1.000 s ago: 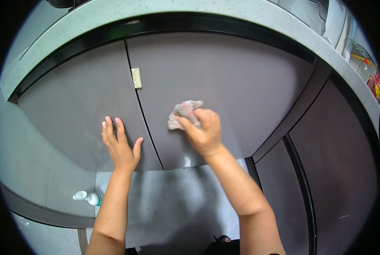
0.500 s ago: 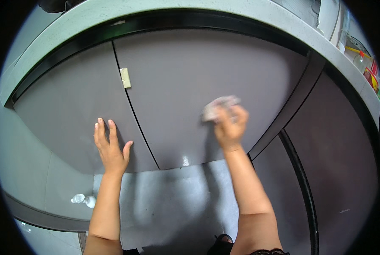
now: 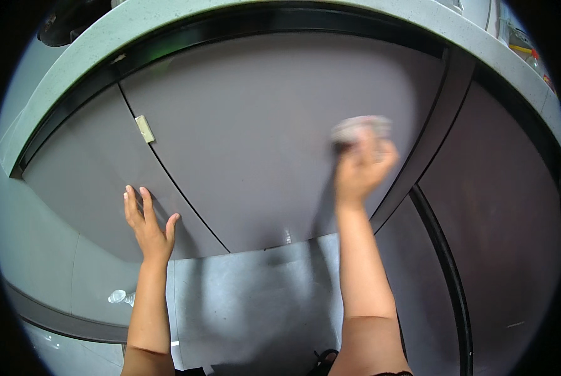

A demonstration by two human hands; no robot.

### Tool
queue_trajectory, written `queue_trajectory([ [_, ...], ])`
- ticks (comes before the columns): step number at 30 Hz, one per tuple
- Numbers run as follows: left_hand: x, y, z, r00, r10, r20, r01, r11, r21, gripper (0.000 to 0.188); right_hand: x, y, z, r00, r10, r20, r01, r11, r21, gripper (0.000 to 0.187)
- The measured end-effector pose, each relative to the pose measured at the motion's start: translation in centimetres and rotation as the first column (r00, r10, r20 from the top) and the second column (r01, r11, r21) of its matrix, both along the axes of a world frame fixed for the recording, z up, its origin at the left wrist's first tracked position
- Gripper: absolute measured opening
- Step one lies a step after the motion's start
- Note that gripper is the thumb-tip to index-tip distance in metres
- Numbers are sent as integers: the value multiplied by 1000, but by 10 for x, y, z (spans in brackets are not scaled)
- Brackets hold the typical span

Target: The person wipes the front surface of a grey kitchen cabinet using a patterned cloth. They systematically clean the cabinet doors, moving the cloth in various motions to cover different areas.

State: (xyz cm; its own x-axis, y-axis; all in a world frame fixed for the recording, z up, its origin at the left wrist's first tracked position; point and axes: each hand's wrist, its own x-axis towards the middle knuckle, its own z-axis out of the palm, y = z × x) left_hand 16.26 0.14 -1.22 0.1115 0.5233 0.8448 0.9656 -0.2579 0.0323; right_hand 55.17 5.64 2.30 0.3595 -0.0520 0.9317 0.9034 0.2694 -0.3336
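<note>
My right hand [image 3: 361, 174] is closed around a crumpled, pale pinkish-grey cloth [image 3: 354, 130], which it presses to the wide grey cabinet door [image 3: 249, 131] near that door's right side. Motion blurs the cloth and the fingertips. On the narrower left cabinet door [image 3: 80, 169], my left hand [image 3: 150, 230] rests with fingers stretched and thumb apart, holding nothing. A small cream-coloured block [image 3: 144, 129] straddles the gap between the two doors, up from my left hand.
A pale countertop [image 3: 230, 11] curves above the doors. Beside my left forearm stands a white bottle [image 3: 119, 296], partly hidden. At right is a dark cabinet panel [image 3: 500, 207] with a black vertical strip [image 3: 442, 263]. Grey floor [image 3: 255, 301] lies below.
My right hand has moved the cloth up and to the right across the wide door. My left hand stays spread on the left door. The view has shifted slightly.
</note>
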Motion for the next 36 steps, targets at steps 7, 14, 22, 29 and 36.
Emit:
queue_trajectory([
  [7, 5, 6, 0, 1000, -19, -17, 20, 999, 45, 97, -76, 4, -10, 995, 96, -35, -95, 994, 46, 24],
  [14, -3, -2, 4, 999, -3, -37, 4, 1000, 20, 95, -15, 12, 2, 991, 44, 130, -53, 996, 67, 28],
  [22, 4, 4, 0, 1000, -20, -24, 20, 1000, 17, 92, -36, -3, 10, 973, 136, -187, -124, 989, 75, 47],
  [29, 0, 0, 2, 999, -17, -28, 17, 1000, 4, 94, 29, -6, 61, 882, 78, -464, -94, 996, -11, 32],
  [36, 1, 4, -1, 1000, -27, -13, 28, 999, 25, 93, 17, -14, -1, 983, 89, -162, -97, 994, -42, 33],
])
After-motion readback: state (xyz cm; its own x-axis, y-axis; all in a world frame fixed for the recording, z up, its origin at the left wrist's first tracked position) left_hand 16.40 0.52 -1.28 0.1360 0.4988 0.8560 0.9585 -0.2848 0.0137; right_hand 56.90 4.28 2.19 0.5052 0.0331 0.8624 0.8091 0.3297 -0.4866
